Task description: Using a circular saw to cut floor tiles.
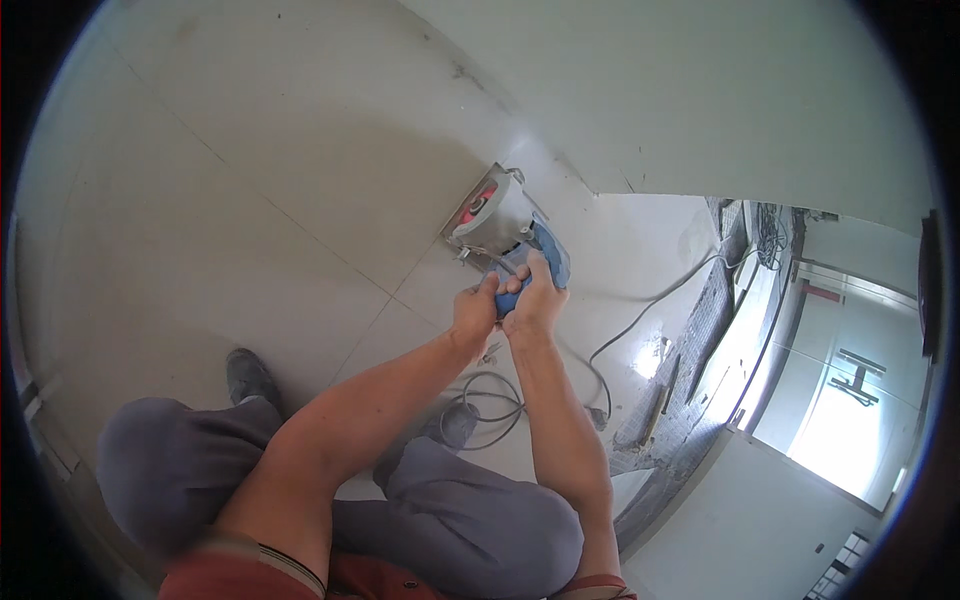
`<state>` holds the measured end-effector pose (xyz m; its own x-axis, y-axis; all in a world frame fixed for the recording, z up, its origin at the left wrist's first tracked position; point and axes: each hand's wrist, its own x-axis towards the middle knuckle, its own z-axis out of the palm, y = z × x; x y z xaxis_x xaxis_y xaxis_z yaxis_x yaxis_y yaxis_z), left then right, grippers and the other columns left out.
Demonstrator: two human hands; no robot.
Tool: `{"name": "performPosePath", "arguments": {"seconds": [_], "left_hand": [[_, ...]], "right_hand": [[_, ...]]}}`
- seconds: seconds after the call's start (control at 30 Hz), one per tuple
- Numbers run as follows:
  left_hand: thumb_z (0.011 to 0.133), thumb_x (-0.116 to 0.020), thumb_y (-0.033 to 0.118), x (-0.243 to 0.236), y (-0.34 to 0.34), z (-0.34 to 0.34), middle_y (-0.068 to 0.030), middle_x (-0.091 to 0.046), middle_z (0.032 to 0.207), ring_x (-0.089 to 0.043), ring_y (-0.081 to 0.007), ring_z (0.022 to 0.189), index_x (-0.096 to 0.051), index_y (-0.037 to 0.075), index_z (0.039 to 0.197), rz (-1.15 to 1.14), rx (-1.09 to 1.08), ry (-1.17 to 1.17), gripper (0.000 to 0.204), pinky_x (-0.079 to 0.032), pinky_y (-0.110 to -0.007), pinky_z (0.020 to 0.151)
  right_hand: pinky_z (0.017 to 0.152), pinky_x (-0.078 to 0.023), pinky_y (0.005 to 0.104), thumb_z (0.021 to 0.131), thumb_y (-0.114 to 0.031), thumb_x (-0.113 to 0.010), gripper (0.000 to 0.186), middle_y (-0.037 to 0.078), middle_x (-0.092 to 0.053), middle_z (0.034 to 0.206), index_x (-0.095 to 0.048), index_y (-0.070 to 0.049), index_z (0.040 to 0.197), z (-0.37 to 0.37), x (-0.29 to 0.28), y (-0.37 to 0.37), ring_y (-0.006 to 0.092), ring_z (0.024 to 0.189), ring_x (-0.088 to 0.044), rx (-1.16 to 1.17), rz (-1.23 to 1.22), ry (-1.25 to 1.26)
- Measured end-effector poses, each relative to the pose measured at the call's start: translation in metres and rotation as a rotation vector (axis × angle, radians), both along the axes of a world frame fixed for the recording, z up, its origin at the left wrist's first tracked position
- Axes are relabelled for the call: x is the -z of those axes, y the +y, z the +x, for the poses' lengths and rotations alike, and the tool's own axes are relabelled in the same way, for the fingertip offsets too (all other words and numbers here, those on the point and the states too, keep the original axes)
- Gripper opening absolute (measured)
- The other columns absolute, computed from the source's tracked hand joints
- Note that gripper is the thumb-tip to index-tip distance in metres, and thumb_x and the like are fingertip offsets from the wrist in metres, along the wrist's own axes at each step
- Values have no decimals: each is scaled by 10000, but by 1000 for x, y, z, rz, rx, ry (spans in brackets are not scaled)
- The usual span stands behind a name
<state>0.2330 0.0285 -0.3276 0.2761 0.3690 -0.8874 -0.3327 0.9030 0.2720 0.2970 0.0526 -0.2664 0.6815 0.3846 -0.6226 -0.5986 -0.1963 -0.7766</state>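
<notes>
A handheld circular tile saw point(505, 222) with a blue body, a silver guard and a flat metal base plate is at floor level near the foot of the wall. Part of a red disc shows inside its guard. My left hand point(475, 309) grips the rear of the blue body from the left. On the right side, my right hand point(538, 296) is wrapped round the same body, its fingers folded over the top. Both hands sit close together. A thin dark power cord point(520, 405) lies coiled on the floor below them.
Pale large tiles point(250, 210) with thin joints cover the floor. A plain wall point(720, 100) rises beyond the saw. The cord runs right toward a rough dark strip point(700, 340) with long narrow pieces and tangled cable. My shoe point(252, 376) rests at left.
</notes>
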Motion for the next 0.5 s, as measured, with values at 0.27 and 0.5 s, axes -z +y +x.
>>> {"name": "performPosePath", "arguments": {"seconds": [0.27,0.5], "left_hand": [[958,-520,373,-4,1,1,-84,-614,853,-575,-186,702,-611,-1,1005,-5,22,0,388,-431,-364,567],[949,-533,379,-3,3,4,-97,-625,914,-589,-192,750,-610,-21,1045,-10,32,18,419,-467,-371,608]], "right_hand": [[405,-409,308,850,-91,-615,84,33,-486,621,-565,-41,807,6,5,-3,135,449,-454,-18,4,-3],[416,-410,306,860,-107,-615,92,27,-488,635,-548,-65,814,8,9,-3,130,467,-454,-47,-7,-17]]}}
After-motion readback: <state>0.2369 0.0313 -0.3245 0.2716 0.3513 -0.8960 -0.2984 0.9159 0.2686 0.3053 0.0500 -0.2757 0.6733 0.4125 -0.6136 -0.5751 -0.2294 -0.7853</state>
